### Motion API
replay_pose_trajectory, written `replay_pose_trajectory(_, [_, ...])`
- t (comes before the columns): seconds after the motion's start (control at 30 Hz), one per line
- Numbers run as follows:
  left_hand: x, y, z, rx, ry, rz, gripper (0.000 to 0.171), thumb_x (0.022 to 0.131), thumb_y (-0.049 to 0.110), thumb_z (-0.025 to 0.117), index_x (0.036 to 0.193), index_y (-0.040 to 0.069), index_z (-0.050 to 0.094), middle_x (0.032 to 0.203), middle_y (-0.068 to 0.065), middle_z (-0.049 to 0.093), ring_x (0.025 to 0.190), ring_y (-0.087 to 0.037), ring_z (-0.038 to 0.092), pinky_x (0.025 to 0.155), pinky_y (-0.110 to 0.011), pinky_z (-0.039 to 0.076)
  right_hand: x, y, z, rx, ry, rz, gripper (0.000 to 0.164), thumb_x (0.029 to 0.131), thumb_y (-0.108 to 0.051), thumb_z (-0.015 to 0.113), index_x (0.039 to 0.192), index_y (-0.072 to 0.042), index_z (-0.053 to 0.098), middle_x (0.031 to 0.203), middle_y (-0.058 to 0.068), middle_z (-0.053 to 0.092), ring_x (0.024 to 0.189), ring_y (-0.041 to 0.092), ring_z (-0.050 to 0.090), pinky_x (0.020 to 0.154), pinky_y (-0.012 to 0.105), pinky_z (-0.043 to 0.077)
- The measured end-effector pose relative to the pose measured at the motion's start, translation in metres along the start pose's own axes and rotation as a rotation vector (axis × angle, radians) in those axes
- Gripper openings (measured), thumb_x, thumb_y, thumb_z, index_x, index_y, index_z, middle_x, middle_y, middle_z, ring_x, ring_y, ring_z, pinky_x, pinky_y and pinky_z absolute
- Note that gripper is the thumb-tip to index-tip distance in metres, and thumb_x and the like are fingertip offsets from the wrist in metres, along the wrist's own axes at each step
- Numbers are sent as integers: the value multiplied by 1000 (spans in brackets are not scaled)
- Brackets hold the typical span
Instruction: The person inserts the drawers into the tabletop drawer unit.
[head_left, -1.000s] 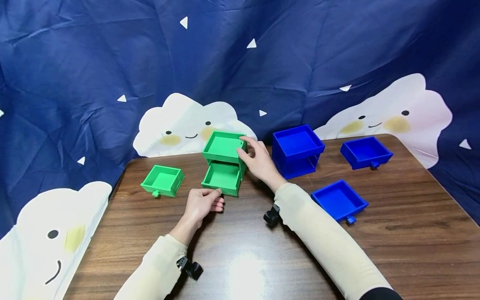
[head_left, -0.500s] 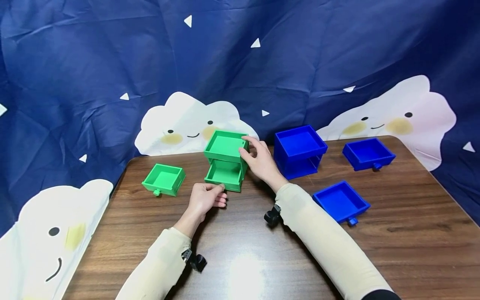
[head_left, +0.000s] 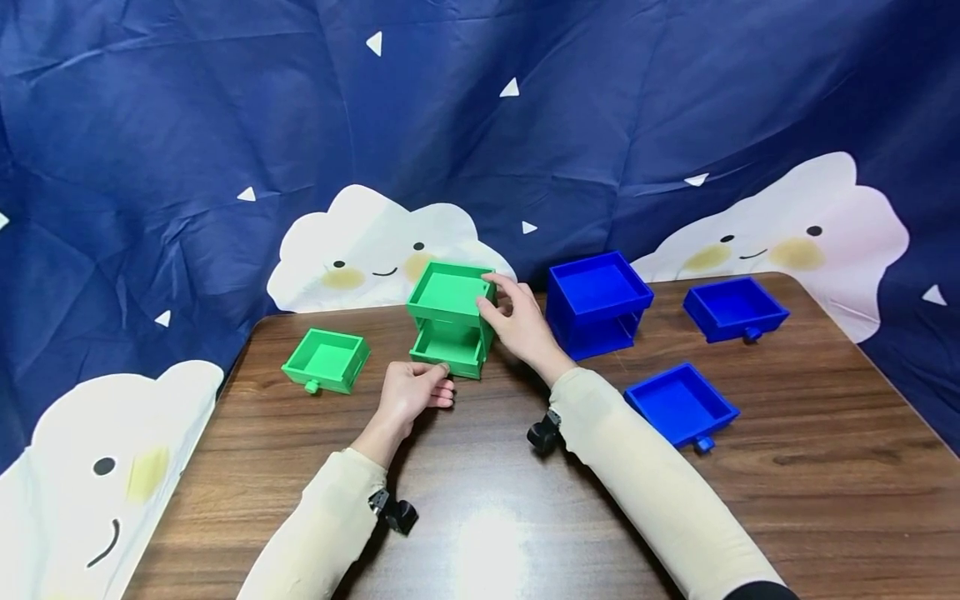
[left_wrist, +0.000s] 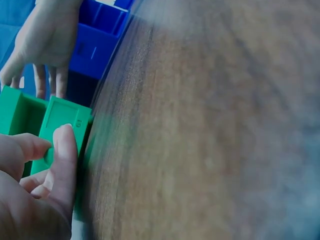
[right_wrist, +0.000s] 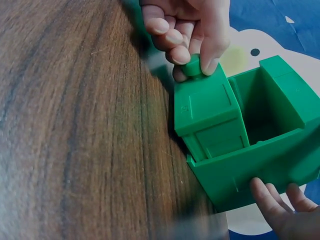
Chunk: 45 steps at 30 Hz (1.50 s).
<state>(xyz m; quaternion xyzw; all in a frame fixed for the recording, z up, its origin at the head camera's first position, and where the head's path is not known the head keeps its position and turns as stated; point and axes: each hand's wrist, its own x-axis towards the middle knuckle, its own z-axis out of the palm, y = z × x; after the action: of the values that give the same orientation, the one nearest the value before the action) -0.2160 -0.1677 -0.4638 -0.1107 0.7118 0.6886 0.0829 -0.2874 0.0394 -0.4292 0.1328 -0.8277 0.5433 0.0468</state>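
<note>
A green two-level cabinet (head_left: 448, 292) stands at the back of the table, its top an open tray and its upper slot bare. In the lower slot sits a green drawer (head_left: 447, 343), partly pushed in and sticking out toward me. My left hand (head_left: 408, 393) pinches the drawer's round knob (right_wrist: 191, 66) between thumb and fingers. On the cabinet's right side my right hand (head_left: 522, 323) rests its fingertips against the side wall (right_wrist: 240, 182), fingers loosely extended and not wrapped round it.
A second green drawer (head_left: 326, 360) lies to the left. Right of my right hand stands a blue cabinet (head_left: 598, 287) with vacant slots. Two blue drawers, one farther back (head_left: 735, 307) and one nearer (head_left: 681, 403), lie on the wooden table (head_left: 480, 500). A dark blue cloth hangs behind.
The green drawer has slid deeper into the lower slot, with my left hand moving forward on its knob. My right hand stays at the cabinet's side.
</note>
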Motion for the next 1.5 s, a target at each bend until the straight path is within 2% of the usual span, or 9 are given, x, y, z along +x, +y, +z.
replay_pose_trajectory(0.43, [9, 5, 3, 7, -1, -2, 28, 104, 7, 66, 114, -18, 73, 70, -7, 74, 56, -10, 71, 59, -26, 64, -1, -1, 0, 7, 6, -13, 50, 109, -26, 65, 155, -11, 56, 135, 25, 55, 114, 39, 66, 105, 49, 56])
replay_pose_trajectory(1.2, [29, 9, 10, -11, -14, -3, 31, 105, 8, 65, 118, -20, 71, 70, -6, 74, 56, -9, 71, 60, -25, 63, -1, -2, 0, 14, 17, -14, 49, 107, -26, 66, 153, -12, 58, 135, 24, 55, 110, 39, 67, 103, 49, 57])
replay_pose_trajectory(1.5, [30, 10, 9, -1, -34, -24, 33, 107, 12, 65, 118, -19, 70, 70, -5, 73, 57, -11, 72, 60, -26, 64, -1, -2, 0, 11, 15, -10, 49, 107, -26, 67, 153, -12, 58, 133, 24, 56, 111, 40, 67, 103, 50, 57])
